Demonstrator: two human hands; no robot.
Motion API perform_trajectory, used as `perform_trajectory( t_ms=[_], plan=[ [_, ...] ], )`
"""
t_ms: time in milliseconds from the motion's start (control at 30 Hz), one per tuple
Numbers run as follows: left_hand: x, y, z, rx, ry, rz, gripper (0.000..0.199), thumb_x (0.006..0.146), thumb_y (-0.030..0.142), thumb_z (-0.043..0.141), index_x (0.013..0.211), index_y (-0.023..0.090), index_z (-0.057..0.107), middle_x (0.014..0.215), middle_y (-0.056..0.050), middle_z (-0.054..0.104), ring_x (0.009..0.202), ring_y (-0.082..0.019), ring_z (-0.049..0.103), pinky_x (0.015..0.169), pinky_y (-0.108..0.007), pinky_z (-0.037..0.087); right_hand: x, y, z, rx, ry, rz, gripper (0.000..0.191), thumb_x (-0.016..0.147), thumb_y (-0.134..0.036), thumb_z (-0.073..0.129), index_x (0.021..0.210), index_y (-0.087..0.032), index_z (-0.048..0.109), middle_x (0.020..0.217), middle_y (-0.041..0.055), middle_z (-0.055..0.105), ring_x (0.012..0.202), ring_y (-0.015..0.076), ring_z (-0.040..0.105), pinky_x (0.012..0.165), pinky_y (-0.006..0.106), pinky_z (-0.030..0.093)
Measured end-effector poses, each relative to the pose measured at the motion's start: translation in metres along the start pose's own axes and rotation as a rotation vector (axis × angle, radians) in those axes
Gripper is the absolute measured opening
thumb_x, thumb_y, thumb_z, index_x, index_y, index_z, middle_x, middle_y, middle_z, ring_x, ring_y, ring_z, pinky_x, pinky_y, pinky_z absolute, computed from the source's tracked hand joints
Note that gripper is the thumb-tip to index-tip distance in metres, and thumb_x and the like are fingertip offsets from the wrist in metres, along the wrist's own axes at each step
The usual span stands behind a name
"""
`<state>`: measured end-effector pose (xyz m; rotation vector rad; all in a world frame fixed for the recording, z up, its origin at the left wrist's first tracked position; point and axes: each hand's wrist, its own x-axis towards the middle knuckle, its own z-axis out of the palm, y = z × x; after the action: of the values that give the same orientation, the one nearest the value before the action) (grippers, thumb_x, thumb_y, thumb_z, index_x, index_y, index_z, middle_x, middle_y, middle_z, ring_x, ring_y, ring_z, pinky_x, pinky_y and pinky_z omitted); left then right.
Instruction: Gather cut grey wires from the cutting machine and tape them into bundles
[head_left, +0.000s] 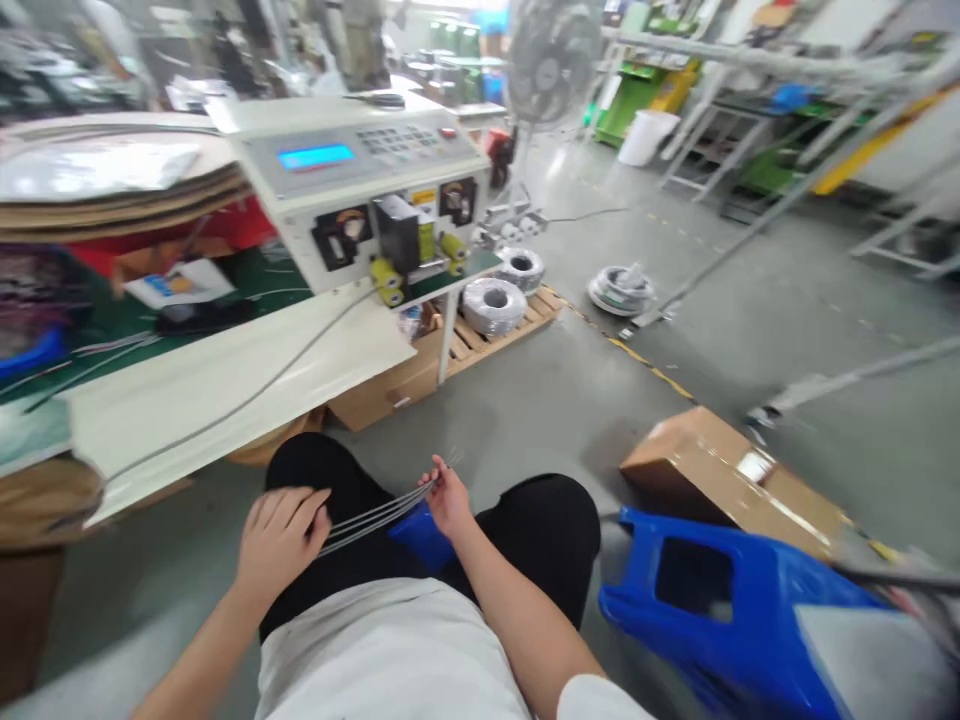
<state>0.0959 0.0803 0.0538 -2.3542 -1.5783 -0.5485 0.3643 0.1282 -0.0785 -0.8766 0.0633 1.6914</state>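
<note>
Several thin grey cables (pixel 382 512) stretch across my lap between both hands. At their right ends, my right hand (pixel 450 502) is closed with the fingers pinching the bundle. My left hand (pixel 279 540) curls over the left part of the cables, hiding their ends under its fingers. In front of me stands a white wire-cutting machine (pixel 352 150) with a lit blue display and a keypad. One single grey cable (pixel 277 375) runs from its yellow rollers (pixel 386 280) down along a cream-coloured chute (pixel 217 370).
A blue plastic stool (pixel 757 590) and a cardboard box (pixel 727 475) are at my right. Wrapped cable coils (pixel 493 305) sit on a wooden pallet (pixel 525 325) beyond the machine. Another coil (pixel 621 290) lies on the floor near a standing fan (pixel 551 65).
</note>
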Motion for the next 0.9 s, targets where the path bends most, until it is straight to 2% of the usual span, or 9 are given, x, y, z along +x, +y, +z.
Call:
perform_trajectory(
  t_ms=[67, 133, 233, 367, 467, 600, 767, 833, 900],
  plan=[
    [0.032, -0.004, -0.011, 0.031, 0.08, -0.008, 0.031, 0.083, 0.025, 0.061, 0.113, 0.029, 0.065, 0.102, -0.004, 0.068, 0.102, -0.025, 0.06, 0.099, -0.043, 0.042, 0.001, 0.0, -0.002, -0.043, 0.017, -0.002, 0.029, 0.078, -0.031, 0.071, 0.106, -0.024, 0.068, 0.07, -0.0043, 0.065, 0.076, 0.0155, 0.069, 0.079, 0.031, 0.056],
    [0.063, -0.013, -0.022, 0.066, 0.095, -0.056, 0.036, 0.085, 0.028, 0.059, 0.121, 0.028, 0.062, 0.11, -0.007, 0.066, 0.109, -0.027, 0.058, 0.102, -0.044, 0.041, 0.004, -0.001, -0.003, -0.092, 0.033, 0.01, 0.031, 0.078, -0.031, 0.07, 0.108, -0.025, 0.068, 0.08, -0.0021, 0.071, 0.082, 0.015, 0.07, 0.082, 0.03, 0.055],
    [0.099, -0.026, -0.037, 0.107, 0.068, -0.151, 0.053, 0.087, 0.039, 0.057, 0.137, 0.023, 0.05, 0.131, -0.015, 0.055, 0.125, -0.033, 0.048, 0.107, -0.051, 0.037, 0.006, -0.001, -0.005, -0.158, 0.027, 0.026, 0.032, 0.079, -0.032, 0.068, 0.11, -0.027, 0.068, 0.097, 0.0015, 0.075, 0.091, 0.0152, 0.071, 0.086, 0.03, 0.054],
    [0.124, -0.035, -0.043, 0.087, -0.018, -0.184, 0.078, 0.083, 0.048, 0.061, 0.15, 0.023, 0.03, 0.146, -0.018, 0.04, 0.136, -0.039, 0.035, 0.109, -0.055, 0.034, 0.006, -0.001, -0.008, -0.225, 0.004, 0.002, 0.028, 0.08, -0.037, 0.066, 0.107, -0.029, 0.069, 0.109, 0.0031, 0.074, 0.101, 0.017, 0.07, 0.089, 0.033, 0.054],
    [0.131, -0.04, -0.038, 0.092, -0.049, -0.22, 0.086, 0.082, 0.049, 0.063, 0.154, 0.024, 0.023, 0.147, -0.018, 0.04, 0.136, -0.04, 0.036, 0.108, -0.054, 0.035, 0.007, -0.002, -0.009, -0.258, -0.003, -0.011, 0.024, 0.08, -0.038, 0.067, 0.102, -0.028, 0.071, 0.11, 0.0035, 0.074, 0.103, 0.0177, 0.069, 0.088, 0.034, 0.055],
    [0.131, -0.044, -0.034, 0.11, -0.071, -0.295, 0.087, 0.083, 0.049, 0.062, 0.155, 0.024, 0.019, 0.144, -0.019, 0.042, 0.133, -0.039, 0.038, 0.103, -0.051, 0.04, 0.01, -0.003, -0.008, -0.247, 0.013, 0.023, 0.02, 0.079, -0.035, 0.067, 0.098, -0.027, 0.071, 0.106, 0.0029, 0.075, 0.1, 0.017, 0.07, 0.083, 0.031, 0.056],
    [0.123, -0.052, -0.042, 0.109, -0.14, -0.238, 0.085, 0.087, 0.053, 0.057, 0.156, 0.026, 0.016, 0.141, -0.016, 0.046, 0.129, -0.035, 0.043, 0.099, -0.045, 0.042, 0.007, -0.003, -0.006, -0.178, 0.01, 0.049, 0.027, 0.08, -0.039, 0.068, 0.105, -0.029, 0.069, 0.096, -0.0002, 0.074, 0.091, 0.0142, 0.07, 0.078, 0.027, 0.056],
    [0.116, -0.059, -0.048, 0.113, -0.157, -0.201, 0.083, 0.088, 0.056, 0.055, 0.155, 0.024, 0.019, 0.135, -0.015, 0.052, 0.122, -0.032, 0.049, 0.095, -0.041, 0.044, 0.004, -0.004, -0.004, -0.166, -0.01, 0.038, 0.03, 0.079, -0.041, 0.07, 0.106, -0.031, 0.068, 0.083, -0.0031, 0.071, 0.089, 0.0152, 0.07, 0.076, 0.028, 0.056],
    [0.105, -0.066, -0.053, 0.12, -0.147, -0.164, 0.069, 0.091, 0.054, 0.051, 0.15, 0.023, 0.032, 0.123, -0.012, 0.06, 0.112, -0.027, 0.056, 0.087, -0.035, 0.046, 0.001, -0.004, 0.0, -0.144, -0.045, 0.022, 0.03, 0.078, -0.043, 0.072, 0.105, -0.032, 0.068, 0.07, -0.006, 0.063, 0.083, 0.0157, 0.07, 0.077, 0.03, 0.057]
  ],
)
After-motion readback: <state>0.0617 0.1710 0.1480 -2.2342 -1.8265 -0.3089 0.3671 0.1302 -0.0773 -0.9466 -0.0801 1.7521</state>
